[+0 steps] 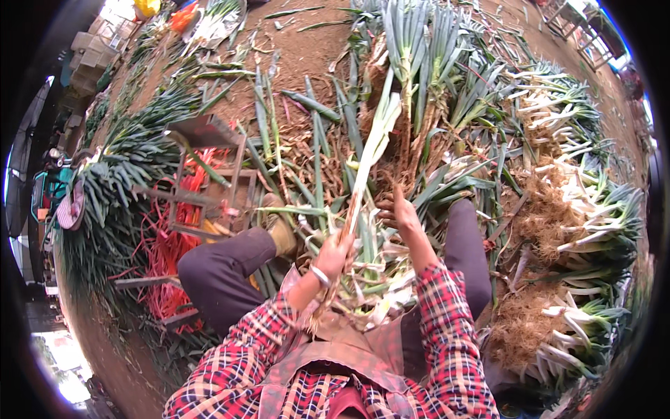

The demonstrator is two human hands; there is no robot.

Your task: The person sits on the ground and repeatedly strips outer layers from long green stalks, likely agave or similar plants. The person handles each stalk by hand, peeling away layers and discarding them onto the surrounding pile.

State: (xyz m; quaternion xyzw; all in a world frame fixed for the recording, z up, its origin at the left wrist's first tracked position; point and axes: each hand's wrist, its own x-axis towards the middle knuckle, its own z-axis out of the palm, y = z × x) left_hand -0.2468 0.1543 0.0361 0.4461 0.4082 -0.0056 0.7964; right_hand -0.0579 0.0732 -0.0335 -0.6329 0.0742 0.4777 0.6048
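Observation:
My left hand (333, 257), with a pale bangle at the wrist, grips a long green onion (369, 154) by its brown, dry-skinned lower stem. Its white-green upper part slants up and away, and the rooty end points back toward my lap. My right hand (402, 212) is apart from this stalk, fingers spread, with nothing seen in it. Just beyond those fingers are the tangled roots (400, 175) of a pile of untrimmed green onions (408, 47), their leaves pointing away from me. Peeled skins and leaf scraps (387, 293) lie between my legs.
Bundles of white-stemmed green onions (576, 230) line the right side, roots toward me. At left, a frame stool (209, 183) stands by red plastic strips (167, 272), beside a big heap of green onion leaves (115, 209). Loose leaves litter the dirt floor (303, 47).

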